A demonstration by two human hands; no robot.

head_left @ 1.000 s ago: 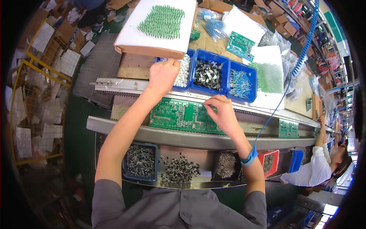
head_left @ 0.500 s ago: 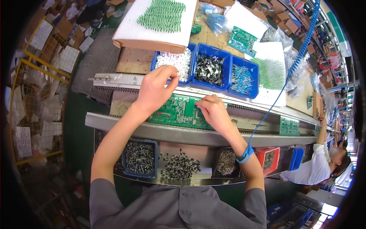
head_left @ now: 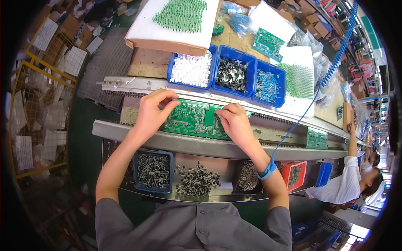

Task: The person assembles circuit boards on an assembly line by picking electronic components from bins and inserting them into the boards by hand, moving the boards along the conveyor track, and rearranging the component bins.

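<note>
Head view: left hand [head_left: 155, 111] at ten o'clock of the board [head_left: 188, 119], right hand [head_left: 235, 122] at three; both have fingertips together, on what I can't tell.

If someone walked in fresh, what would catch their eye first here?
Probably the long green circuit board between grey metal rails at centre, the left hand at its upper left corner and the right hand over its right part. Beyond stand three blue plastic bins of white parts, black parts and blue parts. Upper left of centre, small green parts stand on white foam.
</note>
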